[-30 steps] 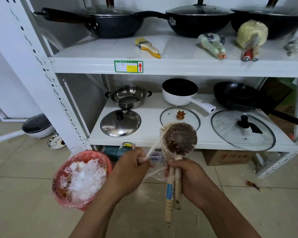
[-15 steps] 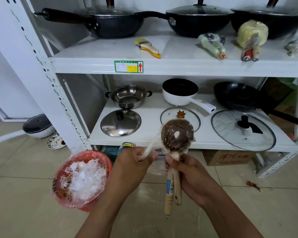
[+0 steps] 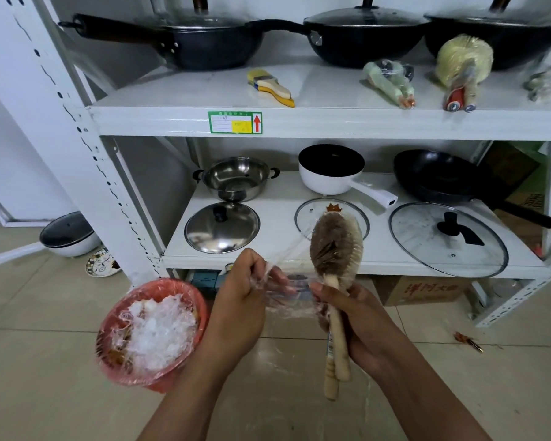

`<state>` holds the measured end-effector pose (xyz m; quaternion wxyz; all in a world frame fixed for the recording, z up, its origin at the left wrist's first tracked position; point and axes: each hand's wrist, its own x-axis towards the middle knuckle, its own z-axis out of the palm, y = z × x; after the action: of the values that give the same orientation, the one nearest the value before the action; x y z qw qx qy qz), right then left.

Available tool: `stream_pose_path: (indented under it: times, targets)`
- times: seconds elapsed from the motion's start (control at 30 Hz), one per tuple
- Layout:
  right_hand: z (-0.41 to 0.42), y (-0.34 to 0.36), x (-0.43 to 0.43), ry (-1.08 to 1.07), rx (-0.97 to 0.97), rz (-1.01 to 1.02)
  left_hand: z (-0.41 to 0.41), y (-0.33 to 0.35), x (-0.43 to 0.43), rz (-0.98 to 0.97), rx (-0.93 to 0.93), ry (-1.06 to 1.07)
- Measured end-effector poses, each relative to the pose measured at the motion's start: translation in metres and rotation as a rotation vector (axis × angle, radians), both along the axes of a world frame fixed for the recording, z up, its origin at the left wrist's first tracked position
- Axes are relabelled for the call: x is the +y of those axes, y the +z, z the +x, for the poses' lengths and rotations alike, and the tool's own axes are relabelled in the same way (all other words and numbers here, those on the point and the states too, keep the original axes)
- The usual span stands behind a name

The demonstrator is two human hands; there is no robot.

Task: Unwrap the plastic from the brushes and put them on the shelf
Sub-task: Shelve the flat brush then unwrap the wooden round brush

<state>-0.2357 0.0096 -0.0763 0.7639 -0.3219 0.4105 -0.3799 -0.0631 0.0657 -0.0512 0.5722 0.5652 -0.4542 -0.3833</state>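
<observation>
1. White metal shelving (image 3: 299, 122) holds one bare yellow brush (image 3: 271, 87) and wrapped bundles (image 3: 388, 81).
2. Right hand (image 3: 357, 319) grips two round-headed wooden brushes (image 3: 336, 246); left hand (image 3: 242, 300) pinches clear plastic film (image 3: 283, 294), seemingly half peeled.

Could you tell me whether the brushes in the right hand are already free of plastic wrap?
No, the left hand pinches clear wrap that stretches up to the brushes held by the right hand.

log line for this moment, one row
step: unwrapping | left hand: pinches plastic wrap | right hand: grips two brushes by handles | wrap: partly peeled | shelf: brushes not yet placed
</observation>
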Motion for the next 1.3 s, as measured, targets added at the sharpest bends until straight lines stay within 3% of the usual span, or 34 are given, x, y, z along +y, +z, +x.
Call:
stream_pose_path:
  times: [0.27,0.47,0.57,0.67,1.03,1.17,1.3]
  targets:
    - [-0.001,-0.005,-0.003,-0.029,0.012,-0.006,0.007,0.002,-0.003,-0.021,0.049,0.124]
    - [-0.003,-0.010,-0.006,-0.063,0.024,0.006,0.010,0.004,0.000,0.065,-0.098,0.204]
    - [-0.001,-0.010,-0.004,-0.110,0.151,-0.096,0.012,-0.004,-0.001,0.196,-0.155,0.211]
    - [0.000,-0.006,-0.003,-0.157,0.324,-0.223,0.012,-0.006,-0.004,0.252,-0.099,0.244]
    - [-0.006,0.000,-0.005,-0.124,0.470,-0.308,0.031,0.009,-0.002,0.239,-0.107,0.406]
    - [-0.004,-0.001,-0.002,-0.103,0.503,-0.352,0.035,0.006,0.000,0.253,-0.140,0.398]
    - [-0.004,-0.003,-0.002,-0.100,0.497,-0.342,0.035,0.002,0.001,0.298,-0.179,0.213]
